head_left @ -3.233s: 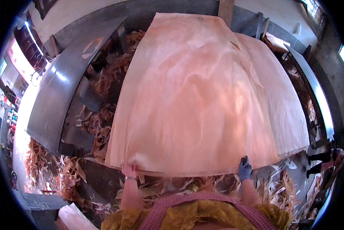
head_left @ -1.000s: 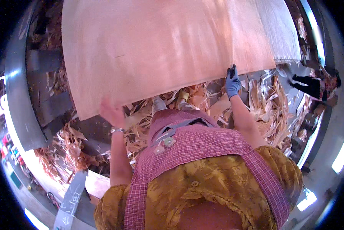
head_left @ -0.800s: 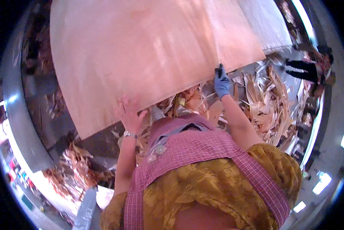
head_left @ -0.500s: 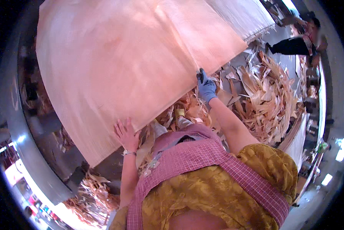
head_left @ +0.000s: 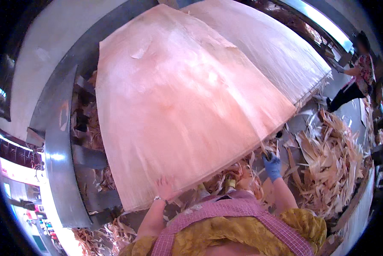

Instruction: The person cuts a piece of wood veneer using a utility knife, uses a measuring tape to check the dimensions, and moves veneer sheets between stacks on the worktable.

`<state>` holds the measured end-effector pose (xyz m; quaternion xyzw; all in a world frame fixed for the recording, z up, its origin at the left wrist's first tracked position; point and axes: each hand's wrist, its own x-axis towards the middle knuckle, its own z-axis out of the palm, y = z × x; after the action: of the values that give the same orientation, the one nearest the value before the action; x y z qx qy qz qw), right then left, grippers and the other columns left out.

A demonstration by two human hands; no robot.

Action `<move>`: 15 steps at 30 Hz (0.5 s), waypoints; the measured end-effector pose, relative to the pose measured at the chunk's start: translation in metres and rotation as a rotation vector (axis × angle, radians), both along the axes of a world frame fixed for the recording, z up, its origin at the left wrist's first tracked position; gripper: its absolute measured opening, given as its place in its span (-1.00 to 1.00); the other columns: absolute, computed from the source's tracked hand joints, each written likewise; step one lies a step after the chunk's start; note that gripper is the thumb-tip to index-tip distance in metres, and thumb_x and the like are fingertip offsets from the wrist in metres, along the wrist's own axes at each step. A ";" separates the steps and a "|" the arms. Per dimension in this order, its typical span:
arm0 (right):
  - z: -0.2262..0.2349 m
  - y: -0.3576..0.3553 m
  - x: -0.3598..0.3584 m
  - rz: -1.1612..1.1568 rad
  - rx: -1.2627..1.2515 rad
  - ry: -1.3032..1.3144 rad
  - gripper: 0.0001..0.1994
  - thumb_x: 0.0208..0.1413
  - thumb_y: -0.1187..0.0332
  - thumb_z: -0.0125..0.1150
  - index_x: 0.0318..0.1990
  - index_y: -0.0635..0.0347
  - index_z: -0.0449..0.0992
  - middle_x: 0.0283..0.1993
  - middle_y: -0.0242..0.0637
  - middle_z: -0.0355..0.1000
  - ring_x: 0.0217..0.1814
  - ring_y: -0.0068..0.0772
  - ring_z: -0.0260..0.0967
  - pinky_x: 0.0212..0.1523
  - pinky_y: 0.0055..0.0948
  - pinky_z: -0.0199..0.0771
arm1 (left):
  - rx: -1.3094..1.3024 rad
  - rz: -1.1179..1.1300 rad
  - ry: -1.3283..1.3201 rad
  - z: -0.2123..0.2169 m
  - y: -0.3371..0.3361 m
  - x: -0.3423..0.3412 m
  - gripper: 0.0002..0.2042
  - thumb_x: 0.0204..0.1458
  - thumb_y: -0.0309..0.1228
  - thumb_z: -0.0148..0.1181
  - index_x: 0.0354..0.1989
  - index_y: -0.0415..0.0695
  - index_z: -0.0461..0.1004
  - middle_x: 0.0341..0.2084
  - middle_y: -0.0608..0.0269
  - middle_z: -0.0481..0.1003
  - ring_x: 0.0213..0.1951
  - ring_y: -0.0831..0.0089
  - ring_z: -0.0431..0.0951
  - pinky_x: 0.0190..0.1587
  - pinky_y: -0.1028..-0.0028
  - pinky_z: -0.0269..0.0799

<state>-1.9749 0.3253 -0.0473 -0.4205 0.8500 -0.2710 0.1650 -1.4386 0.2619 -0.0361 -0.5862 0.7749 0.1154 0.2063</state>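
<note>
A wide veneer sheet (head_left: 174,111) is covering the stack (head_left: 268,47), leaving a hand room only along its near edge. Wood scraps (head_left: 328,166) are crowding the floor to the right, and a grey metal frame (head_left: 59,162) is blocking the left side.
</note>
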 end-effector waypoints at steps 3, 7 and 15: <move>-0.022 0.027 -0.054 -0.061 0.064 0.122 -0.72 0.02 0.11 0.26 -0.31 0.14 0.52 -0.37 -0.07 0.52 -0.27 0.02 0.49 -0.27 -0.17 0.48 | 0.023 -0.009 0.015 -0.014 -0.007 0.005 -0.01 -0.20 0.39 0.10 0.41 0.21 -0.04 0.34 -0.19 0.00 0.35 -0.21 -0.03 0.34 -0.10 -0.18; -0.012 0.054 -0.107 -0.113 0.242 0.284 -0.69 0.05 0.05 0.24 -0.33 0.13 0.49 -0.37 -0.06 0.52 -0.27 0.05 0.48 -0.28 -0.14 0.46 | 0.156 0.065 0.031 -0.019 -0.009 0.009 -0.03 -0.19 0.32 0.18 0.42 0.28 -0.08 0.40 -0.10 -0.12 0.39 -0.16 -0.16 0.37 -0.09 -0.25; 0.003 0.138 -0.182 -0.173 0.111 0.356 -0.65 0.02 0.01 0.24 -0.40 0.13 0.48 -0.40 -0.04 0.49 -0.29 0.09 0.45 -0.29 -0.10 0.43 | 0.203 0.084 -0.024 -0.015 -0.020 -0.002 -0.05 -0.21 0.32 0.19 0.40 0.33 -0.02 0.38 -0.07 -0.07 0.38 -0.13 -0.08 0.36 -0.06 -0.17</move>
<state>-2.1572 0.4632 -0.0441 -0.3774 0.9123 -0.1583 0.0111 -1.4406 0.2417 -0.0515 -0.5957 0.7313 0.1950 0.2688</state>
